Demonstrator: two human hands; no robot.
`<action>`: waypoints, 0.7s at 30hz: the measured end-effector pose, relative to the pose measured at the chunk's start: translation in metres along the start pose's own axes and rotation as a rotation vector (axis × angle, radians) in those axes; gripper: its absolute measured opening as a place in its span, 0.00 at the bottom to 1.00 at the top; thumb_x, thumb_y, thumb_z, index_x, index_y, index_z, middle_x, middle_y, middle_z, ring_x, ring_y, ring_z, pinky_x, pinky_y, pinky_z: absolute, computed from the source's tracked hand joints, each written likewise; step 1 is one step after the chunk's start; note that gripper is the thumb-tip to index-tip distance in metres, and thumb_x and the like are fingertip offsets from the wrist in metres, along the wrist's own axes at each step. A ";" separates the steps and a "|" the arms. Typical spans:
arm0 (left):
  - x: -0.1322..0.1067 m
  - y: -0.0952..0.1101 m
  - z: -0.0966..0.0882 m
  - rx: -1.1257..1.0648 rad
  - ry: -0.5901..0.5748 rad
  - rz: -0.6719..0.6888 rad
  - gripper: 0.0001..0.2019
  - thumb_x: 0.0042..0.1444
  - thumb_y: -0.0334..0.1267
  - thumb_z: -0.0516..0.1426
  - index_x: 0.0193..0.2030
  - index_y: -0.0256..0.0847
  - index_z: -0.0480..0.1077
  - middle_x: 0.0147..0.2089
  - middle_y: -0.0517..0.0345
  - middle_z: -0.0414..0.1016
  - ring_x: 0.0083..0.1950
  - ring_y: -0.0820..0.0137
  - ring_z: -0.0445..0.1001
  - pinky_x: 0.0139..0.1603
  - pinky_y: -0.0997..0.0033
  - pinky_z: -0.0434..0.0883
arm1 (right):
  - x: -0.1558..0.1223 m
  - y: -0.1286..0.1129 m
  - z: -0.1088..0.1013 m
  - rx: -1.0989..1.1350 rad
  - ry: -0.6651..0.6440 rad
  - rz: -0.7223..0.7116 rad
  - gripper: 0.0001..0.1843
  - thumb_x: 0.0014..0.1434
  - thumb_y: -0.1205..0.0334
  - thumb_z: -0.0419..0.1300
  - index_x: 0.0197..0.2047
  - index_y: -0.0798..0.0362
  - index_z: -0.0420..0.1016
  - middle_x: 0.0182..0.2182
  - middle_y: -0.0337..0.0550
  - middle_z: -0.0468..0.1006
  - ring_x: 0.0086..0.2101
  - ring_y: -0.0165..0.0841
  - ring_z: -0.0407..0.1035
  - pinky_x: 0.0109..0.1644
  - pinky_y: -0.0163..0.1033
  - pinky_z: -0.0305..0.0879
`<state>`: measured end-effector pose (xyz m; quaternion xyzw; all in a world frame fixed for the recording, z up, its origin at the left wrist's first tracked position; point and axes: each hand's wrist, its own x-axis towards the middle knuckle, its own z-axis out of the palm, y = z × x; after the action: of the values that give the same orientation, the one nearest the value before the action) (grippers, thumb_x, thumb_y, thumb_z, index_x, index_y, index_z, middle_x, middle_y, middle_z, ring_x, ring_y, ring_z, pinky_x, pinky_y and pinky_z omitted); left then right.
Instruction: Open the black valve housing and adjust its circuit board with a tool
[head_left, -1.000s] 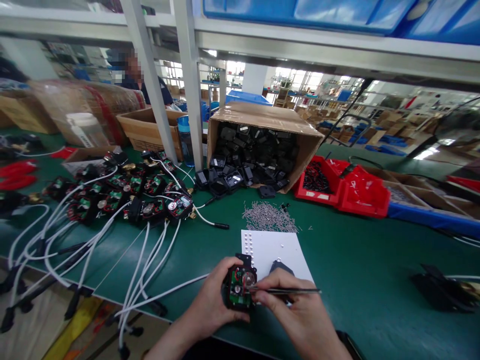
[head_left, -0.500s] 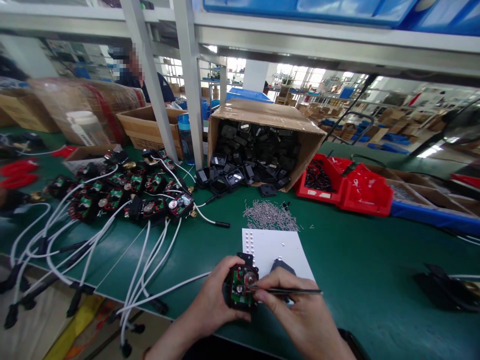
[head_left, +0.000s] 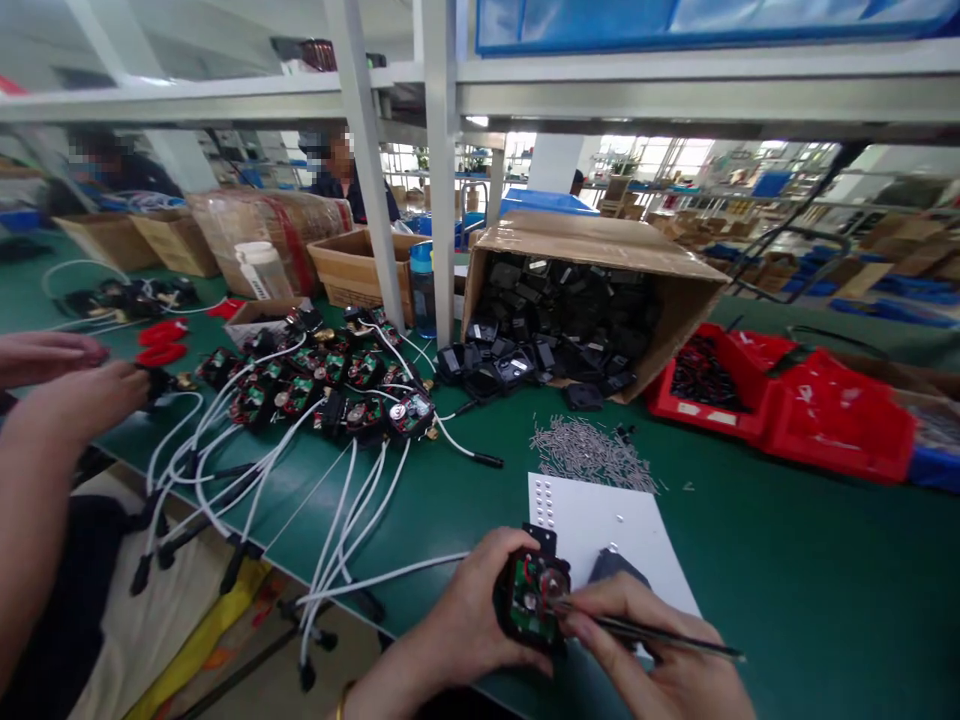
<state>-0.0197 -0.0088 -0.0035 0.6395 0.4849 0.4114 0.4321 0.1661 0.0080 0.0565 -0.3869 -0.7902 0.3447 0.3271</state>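
My left hand (head_left: 465,615) is wrapped round a small black device (head_left: 531,597) with a green circuit board and a round metal part inside; a white cable (head_left: 375,582) runs from it to the left. My right hand (head_left: 660,660) pinches thin metal tweezers (head_left: 660,632), whose tip rests on the device's open face. Both hands are at the near edge of the green table (head_left: 787,560), just in front of a white sheet (head_left: 600,525) with rows of tiny metal parts. A small black cover (head_left: 616,567) lies on that sheet.
A tipped cardboard box (head_left: 592,280) spills black housings. Loose metal pins (head_left: 589,455) lie before it. Red bins (head_left: 780,400) stand at right. Several wired devices (head_left: 322,390) with white cables lie at left. A co-worker's hands (head_left: 60,385) work at far left; other people sit behind.
The camera has turned left, bringing a co-worker's hands into view at far left. My hands keep the device and tweezers in the same grip, tweezer tip still on the device.
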 end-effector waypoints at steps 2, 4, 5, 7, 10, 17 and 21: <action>0.000 0.000 0.000 0.001 -0.003 0.003 0.39 0.29 0.47 0.71 0.50 0.44 0.62 0.48 0.55 0.69 0.47 0.62 0.69 0.49 0.65 0.66 | -0.001 -0.005 0.003 -0.021 0.015 0.005 0.05 0.60 0.60 0.56 0.32 0.46 0.72 0.25 0.30 0.75 0.27 0.25 0.70 0.30 0.26 0.65; 0.001 -0.001 0.000 -0.005 -0.011 0.001 0.39 0.28 0.47 0.71 0.50 0.44 0.62 0.48 0.55 0.69 0.47 0.62 0.69 0.49 0.65 0.66 | -0.001 -0.008 0.006 -0.049 0.008 -0.015 0.05 0.60 0.61 0.55 0.32 0.46 0.71 0.26 0.31 0.74 0.27 0.25 0.70 0.31 0.27 0.64; 0.001 -0.001 0.000 -0.007 -0.015 -0.002 0.40 0.28 0.46 0.71 0.50 0.44 0.61 0.48 0.55 0.69 0.47 0.61 0.69 0.49 0.65 0.66 | -0.001 -0.010 0.007 -0.063 0.012 -0.024 0.05 0.60 0.62 0.55 0.32 0.47 0.70 0.26 0.31 0.74 0.27 0.26 0.70 0.31 0.27 0.64; 0.001 -0.001 0.000 -0.007 -0.015 -0.003 0.40 0.28 0.45 0.71 0.51 0.44 0.61 0.48 0.55 0.69 0.48 0.61 0.69 0.50 0.65 0.66 | -0.002 -0.011 0.010 -0.081 0.030 -0.040 0.05 0.60 0.63 0.55 0.32 0.48 0.70 0.27 0.32 0.74 0.27 0.26 0.70 0.31 0.28 0.64; 0.001 -0.001 0.000 0.001 -0.002 0.002 0.40 0.29 0.46 0.71 0.51 0.43 0.61 0.49 0.55 0.69 0.48 0.62 0.69 0.49 0.66 0.66 | -0.005 -0.013 0.014 -0.097 0.064 -0.046 0.05 0.60 0.64 0.54 0.33 0.48 0.69 0.27 0.33 0.74 0.28 0.27 0.70 0.31 0.28 0.65; -0.001 0.001 0.002 0.027 0.029 0.023 0.37 0.32 0.45 0.70 0.51 0.44 0.61 0.48 0.56 0.69 0.47 0.63 0.70 0.47 0.67 0.66 | -0.013 -0.018 0.020 -0.145 0.114 -0.048 0.04 0.60 0.65 0.55 0.33 0.49 0.70 0.27 0.34 0.75 0.28 0.26 0.71 0.31 0.28 0.65; -0.002 0.001 0.003 0.044 0.033 0.028 0.37 0.32 0.47 0.69 0.50 0.44 0.62 0.47 0.56 0.70 0.47 0.63 0.70 0.48 0.66 0.67 | -0.015 -0.020 0.022 -0.157 0.133 -0.037 0.04 0.60 0.64 0.55 0.33 0.49 0.70 0.26 0.34 0.75 0.28 0.27 0.71 0.31 0.29 0.66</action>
<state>-0.0171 -0.0115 -0.0036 0.6488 0.4918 0.4172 0.4039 0.1486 -0.0197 0.0564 -0.4190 -0.7983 0.2489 0.3538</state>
